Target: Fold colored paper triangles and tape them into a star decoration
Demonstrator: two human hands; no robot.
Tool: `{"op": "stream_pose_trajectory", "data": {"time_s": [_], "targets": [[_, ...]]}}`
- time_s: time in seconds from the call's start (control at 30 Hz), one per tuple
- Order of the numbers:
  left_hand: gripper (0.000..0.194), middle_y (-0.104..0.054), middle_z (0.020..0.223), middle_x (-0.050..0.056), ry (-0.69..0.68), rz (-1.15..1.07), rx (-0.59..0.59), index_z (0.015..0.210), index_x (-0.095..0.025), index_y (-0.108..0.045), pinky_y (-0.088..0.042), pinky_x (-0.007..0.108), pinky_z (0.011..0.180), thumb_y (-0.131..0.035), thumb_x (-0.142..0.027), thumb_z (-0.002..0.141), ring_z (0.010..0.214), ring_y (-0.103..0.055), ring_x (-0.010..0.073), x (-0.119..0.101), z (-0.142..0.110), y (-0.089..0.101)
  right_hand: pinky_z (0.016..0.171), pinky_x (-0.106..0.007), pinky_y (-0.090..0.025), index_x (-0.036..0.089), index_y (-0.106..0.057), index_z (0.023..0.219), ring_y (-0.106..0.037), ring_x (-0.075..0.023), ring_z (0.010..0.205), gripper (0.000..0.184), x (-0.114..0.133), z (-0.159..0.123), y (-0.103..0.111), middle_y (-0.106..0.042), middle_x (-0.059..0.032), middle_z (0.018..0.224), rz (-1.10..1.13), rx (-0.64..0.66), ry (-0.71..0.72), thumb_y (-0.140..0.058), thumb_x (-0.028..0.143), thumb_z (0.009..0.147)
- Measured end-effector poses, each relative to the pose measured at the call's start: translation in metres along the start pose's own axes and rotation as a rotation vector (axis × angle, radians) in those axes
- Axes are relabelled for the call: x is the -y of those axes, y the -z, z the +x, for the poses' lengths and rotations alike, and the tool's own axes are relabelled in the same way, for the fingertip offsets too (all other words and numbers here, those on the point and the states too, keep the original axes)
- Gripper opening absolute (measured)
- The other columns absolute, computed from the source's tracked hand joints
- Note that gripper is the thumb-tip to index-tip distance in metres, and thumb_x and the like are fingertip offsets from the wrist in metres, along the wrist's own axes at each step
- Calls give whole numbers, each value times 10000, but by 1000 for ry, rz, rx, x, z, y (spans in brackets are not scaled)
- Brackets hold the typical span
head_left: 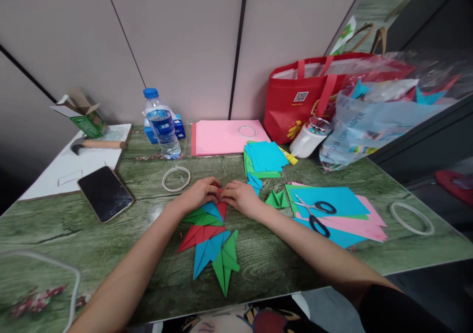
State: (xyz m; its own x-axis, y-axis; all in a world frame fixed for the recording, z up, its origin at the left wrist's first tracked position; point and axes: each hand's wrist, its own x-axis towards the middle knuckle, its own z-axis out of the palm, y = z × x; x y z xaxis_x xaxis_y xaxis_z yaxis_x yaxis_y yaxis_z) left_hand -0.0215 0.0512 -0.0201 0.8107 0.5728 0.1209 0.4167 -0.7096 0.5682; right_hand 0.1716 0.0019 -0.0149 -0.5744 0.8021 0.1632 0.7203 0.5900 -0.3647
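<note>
My left hand [199,193] and my right hand [242,197] meet at the middle of the green wood-grain table [111,244], fingers curled and pinching a small red folded paper piece [221,206] between them. Just below the hands lie several folded origami pieces: a blue one [212,209], a green one [201,218], a red one [197,235], another blue one [207,254] and a green one [226,264] nearest me. A small green folded piece [277,199] sits right of my right hand.
Scissors [316,214] lie on blue and pink sheets [347,219] at right. A stack of blue squares [265,156], pink paper [221,137], water bottle [161,123], phone [105,193], tape rings [176,178] [411,218], hammer [96,145], white cup [308,138], red bag [295,99] and plastic bag [365,121] surround them.
</note>
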Motion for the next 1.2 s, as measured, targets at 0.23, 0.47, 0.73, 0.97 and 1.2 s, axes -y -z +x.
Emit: {"op": "stream_pose_trajectory", "data": {"time_s": [0.23,0.47,0.73,0.97,1.2], "targets": [[111,-587,1025,57,-17,30,25,773,-169,-699,-452,274,844,-603,-114,777,923,-584,163,-7,1,4,654,-260,-380,251,-712,968,-542,-171,866,174,-7,4,15,-603,-54,1004,-54,133,113,-581,294,861],[45,-581,1040,55,67,3,-19,770,-167,-694,-453,276,809,-660,-150,745,889,-589,160,1,-1,-1,791,-285,-446,160,-692,1004,-562,-177,930,216,-17,-10,22,-594,-103,1060,44,108,281,-524,171,869],[98,-588,1048,54,88,-48,-35,796,-174,-697,-450,307,852,-649,-120,729,920,-588,174,1,-4,0,739,-282,-431,172,-679,1000,-567,-173,874,223,-12,-5,20,-616,-94,1015,-45,111,272,-500,156,869],[111,-599,1049,43,113,-116,-55,764,-165,-678,-452,298,848,-649,-76,703,902,-599,165,1,-6,1,755,-280,-396,230,-650,1080,-542,-180,946,254,-14,6,15,-619,-56,1046,-90,161,368,-475,177,903],[129,-607,1056,50,143,-117,-64,744,-148,-674,-454,297,859,-672,-48,663,930,-602,180,4,-5,-2,715,-255,-389,209,-622,1073,-534,-167,963,242,-15,21,19,-601,-47,1074,-140,260,462,-446,161,915]]}}
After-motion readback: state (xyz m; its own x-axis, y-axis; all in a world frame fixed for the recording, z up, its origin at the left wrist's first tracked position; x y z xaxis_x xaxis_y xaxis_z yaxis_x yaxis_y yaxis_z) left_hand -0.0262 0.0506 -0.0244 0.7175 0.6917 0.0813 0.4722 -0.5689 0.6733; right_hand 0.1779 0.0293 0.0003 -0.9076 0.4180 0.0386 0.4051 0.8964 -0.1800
